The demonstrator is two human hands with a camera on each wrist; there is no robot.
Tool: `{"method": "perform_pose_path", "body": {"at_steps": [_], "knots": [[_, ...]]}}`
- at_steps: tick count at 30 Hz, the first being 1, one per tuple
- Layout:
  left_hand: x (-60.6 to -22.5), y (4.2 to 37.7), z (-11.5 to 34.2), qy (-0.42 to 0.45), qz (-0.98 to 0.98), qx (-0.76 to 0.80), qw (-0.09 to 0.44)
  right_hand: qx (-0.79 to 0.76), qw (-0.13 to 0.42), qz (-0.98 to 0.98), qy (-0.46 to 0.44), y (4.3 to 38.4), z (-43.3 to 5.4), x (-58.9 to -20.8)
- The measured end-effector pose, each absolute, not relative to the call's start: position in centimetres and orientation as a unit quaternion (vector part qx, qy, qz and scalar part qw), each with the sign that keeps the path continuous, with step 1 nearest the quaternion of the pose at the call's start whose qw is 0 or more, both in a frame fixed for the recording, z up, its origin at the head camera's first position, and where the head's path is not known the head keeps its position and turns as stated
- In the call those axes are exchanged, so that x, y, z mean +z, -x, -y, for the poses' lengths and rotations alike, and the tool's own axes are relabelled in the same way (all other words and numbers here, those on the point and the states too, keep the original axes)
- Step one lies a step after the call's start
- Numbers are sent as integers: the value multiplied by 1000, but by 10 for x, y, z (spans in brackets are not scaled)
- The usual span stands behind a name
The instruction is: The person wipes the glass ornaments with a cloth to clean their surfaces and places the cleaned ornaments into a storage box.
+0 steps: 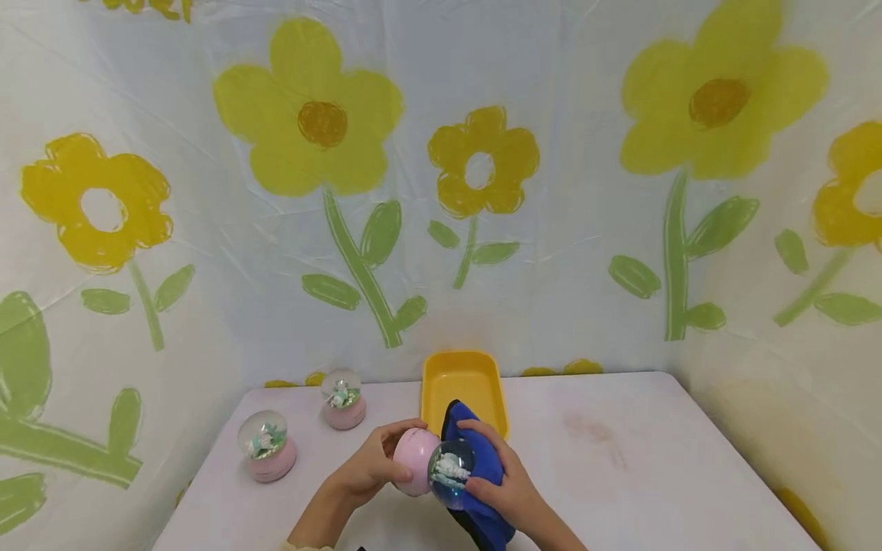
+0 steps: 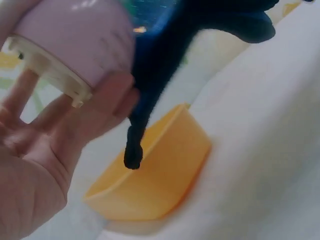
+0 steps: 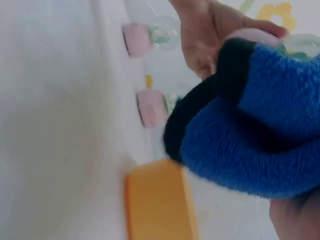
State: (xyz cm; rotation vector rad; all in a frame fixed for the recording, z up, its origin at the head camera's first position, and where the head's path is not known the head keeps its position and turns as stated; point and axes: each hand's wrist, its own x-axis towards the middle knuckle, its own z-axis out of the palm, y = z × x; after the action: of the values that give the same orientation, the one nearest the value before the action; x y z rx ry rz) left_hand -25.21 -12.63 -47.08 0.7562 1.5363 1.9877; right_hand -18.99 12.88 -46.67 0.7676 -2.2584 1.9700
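I see the left hand (image 1: pixel 372 465) gripping a pink-based, clear-domed snow globe (image 1: pixel 441 470), the right hand (image 1: pixel 508 482) holding a fluffy blue cloth (image 1: pixel 488 461) against it.

Two snow globes (image 1: pixel 267 448) (image 1: pixel 344 402) on table (image 1: pixel 620 474) at left, tray (image 1: pixel 463 383) behind third globe (image 1: pixel 416 461) and cloth (image 1: pixel 488 461)

Left grip (image 1: pixel 375 463), ours: thumb and fingers bent in a hold, palm partly visible; left forearm (image 1: pixel 321 513) slanting up rightward. Right grip (image 1: pixel 506 478), ours: likewise bent in a hold; right forearm (image 1: pixel 551 528) slanting up leftward. We hold both close together, not touching, thumbs pointing inward.
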Motion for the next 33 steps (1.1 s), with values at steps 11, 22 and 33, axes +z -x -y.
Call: {"method": "perform_pose_path", "body": {"at_steps": [11, 22, 33], "knots": [[-485, 232, 105, -124, -554, 801, 191, 630, 127, 761, -82, 183, -110, -484], [-477, 233, 108, -172, -681, 704, 107, 412, 129, 888, -160, 191, -121, -472], [-470, 247, 126, -245, -687, 658, 188, 443, -27, 861, -250, 203, -137, -459]]}}
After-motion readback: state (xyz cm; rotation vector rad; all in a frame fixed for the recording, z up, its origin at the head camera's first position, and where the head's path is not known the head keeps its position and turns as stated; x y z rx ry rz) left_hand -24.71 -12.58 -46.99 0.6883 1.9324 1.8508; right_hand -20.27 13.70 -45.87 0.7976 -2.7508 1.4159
